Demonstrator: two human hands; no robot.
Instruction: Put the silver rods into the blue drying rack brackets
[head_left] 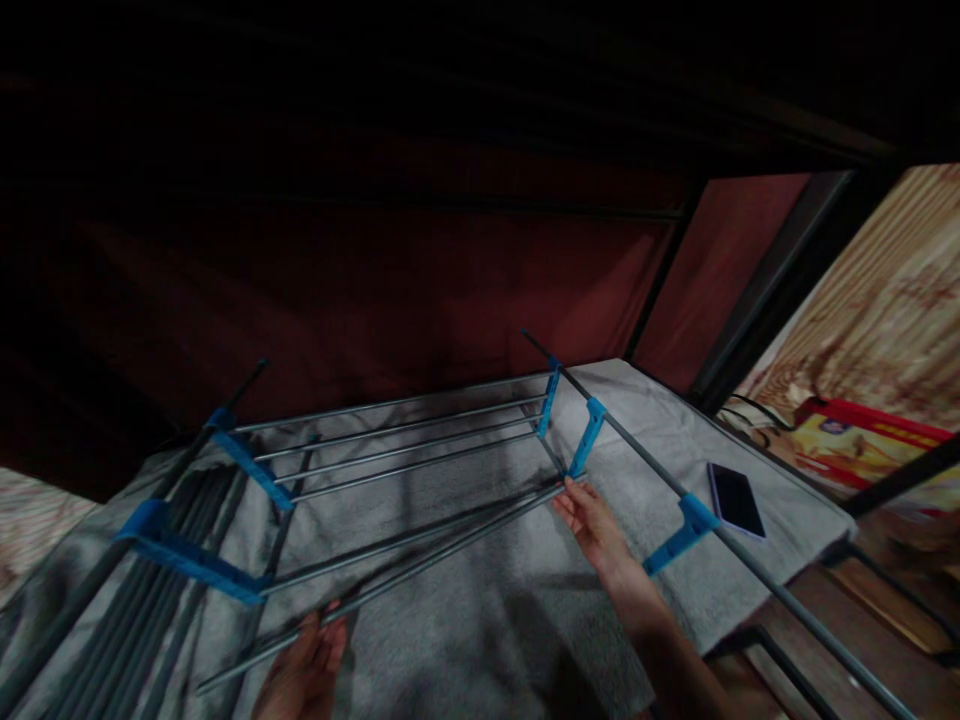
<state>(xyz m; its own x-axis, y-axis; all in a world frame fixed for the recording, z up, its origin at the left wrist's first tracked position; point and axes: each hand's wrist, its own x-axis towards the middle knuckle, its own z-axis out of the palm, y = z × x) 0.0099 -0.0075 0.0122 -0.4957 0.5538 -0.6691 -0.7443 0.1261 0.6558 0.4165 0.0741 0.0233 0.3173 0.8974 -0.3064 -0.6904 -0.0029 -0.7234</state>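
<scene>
A metal tube (450,548) slants across the front of a part-built rack with grey tubes and blue plastic brackets. My left hand (304,665) is closed round this tube near its lower left end. My right hand (592,525) pinches its far end, close to the lower tip of a blue bracket (589,437). Just behind runs another tube (375,546), its left end at the front left blue bracket (199,560). Several parallel tubes (405,462) span the back brackets. Another blue bracket (682,533) sits on the right side tube (645,452).
Several loose tubes (142,610) lie side by side at the left. Grey cloth (480,640) covers the surface beneath. A phone (737,500) lies near the right edge. Beyond it are a red and yellow box (862,445) and a dark frame post (787,290). A dark red panel (450,290) stands behind.
</scene>
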